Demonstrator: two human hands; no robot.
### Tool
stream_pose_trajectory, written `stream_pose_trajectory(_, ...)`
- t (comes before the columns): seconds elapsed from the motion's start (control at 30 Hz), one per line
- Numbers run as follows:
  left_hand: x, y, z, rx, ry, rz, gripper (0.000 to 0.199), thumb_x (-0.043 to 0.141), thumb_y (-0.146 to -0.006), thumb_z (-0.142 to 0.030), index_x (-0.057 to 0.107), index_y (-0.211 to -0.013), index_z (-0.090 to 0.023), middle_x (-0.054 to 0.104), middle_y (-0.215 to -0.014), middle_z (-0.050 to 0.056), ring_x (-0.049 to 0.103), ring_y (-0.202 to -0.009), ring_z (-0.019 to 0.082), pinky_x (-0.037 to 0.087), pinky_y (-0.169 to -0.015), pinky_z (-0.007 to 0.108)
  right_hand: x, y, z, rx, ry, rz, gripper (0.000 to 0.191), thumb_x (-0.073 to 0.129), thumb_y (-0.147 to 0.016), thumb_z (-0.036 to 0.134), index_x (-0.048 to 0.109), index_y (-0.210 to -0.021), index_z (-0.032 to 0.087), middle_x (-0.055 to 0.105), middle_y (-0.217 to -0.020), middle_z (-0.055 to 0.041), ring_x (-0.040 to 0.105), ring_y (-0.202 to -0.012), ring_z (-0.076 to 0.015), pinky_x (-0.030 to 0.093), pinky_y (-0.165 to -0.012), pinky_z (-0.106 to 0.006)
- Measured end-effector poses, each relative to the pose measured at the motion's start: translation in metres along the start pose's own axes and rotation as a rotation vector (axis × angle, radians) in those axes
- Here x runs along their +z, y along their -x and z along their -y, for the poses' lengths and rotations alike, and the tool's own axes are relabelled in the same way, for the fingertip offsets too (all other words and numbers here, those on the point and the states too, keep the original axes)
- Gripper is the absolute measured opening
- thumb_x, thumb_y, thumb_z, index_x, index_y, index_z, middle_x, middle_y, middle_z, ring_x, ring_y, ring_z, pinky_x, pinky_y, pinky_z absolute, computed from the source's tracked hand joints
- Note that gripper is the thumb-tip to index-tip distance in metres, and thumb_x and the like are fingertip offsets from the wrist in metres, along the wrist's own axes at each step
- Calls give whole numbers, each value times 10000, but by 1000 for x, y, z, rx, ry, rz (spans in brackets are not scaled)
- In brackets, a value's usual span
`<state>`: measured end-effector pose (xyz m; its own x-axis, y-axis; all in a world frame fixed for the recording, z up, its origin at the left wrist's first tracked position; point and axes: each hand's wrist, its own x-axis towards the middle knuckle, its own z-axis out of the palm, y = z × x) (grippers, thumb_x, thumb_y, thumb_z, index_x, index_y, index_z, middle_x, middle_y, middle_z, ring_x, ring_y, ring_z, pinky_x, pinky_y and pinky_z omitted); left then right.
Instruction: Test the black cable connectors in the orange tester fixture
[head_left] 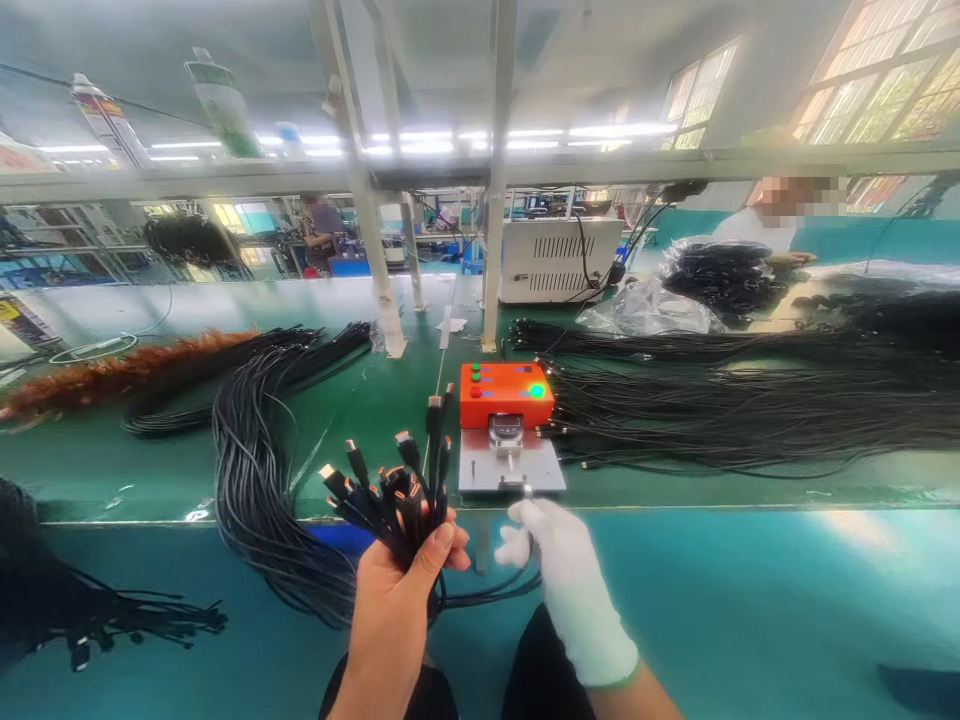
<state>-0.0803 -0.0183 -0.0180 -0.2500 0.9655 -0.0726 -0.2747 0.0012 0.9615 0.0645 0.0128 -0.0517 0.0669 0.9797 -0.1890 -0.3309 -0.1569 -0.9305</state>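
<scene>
My left hand (pixel 409 580), bare, is closed around a bundle of black USB cables (pixel 401 490), their metal plugs fanned upward, some with orange inside. The rest of that bundle (pixel 262 480) drapes over the table edge on the left. In a white glove, my right hand (pixel 559 570) pinches a cable end; a small silver plug tip (pixel 527 491) shows above the fingers. Black cable (pixel 491 598) runs between the two hands. Just beyond that plug is the metal base plate (pixel 480 470) of an orange tester box (pixel 506 395) with a lit green light.
Long black cables (pixel 712 420) lie across the table's right side. A white metal case (pixel 559 262) stands behind the shelf posts (pixel 495 200). More cables (pixel 67 570) hang at lower left. A person (pixel 765 220) is at the far right, beside bagged cables (pixel 712 275).
</scene>
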Motion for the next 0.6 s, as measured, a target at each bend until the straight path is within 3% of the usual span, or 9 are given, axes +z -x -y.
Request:
stream_pose_trajectory(0.2,2,1,-2,1,-37,17,145,720,-735,-296,693,-790,-166,674,-675,-13,564,-585,104,467,-628,216,-5,-17,-11,49,32,55,183,522,-798,301,583,-740,139,582,-414,21,598,-477,-157,483,-690,-325)
stream_pose_trajectory(0.43,6,-1,-2,-2,-50,3,159,733,-708,-297,695,-785,-164,673,-655,-5,558,-575,117,446,-605,234,-2,-28,-18,42,37,64,224,520,-795,329,604,-766,123,602,-418,3,607,-492,-165,486,-672,-319)
stream_pose_trajectory(0.6,7,-1,0,-5,-52,2,160,732,-696,-295,698,-786,-167,656,-645,-3,522,-556,113,424,-606,246,1,-32,-13,50,1,60,166,529,-743,273,589,-684,130,559,-361,20,587,-429,-165,504,-656,-341)
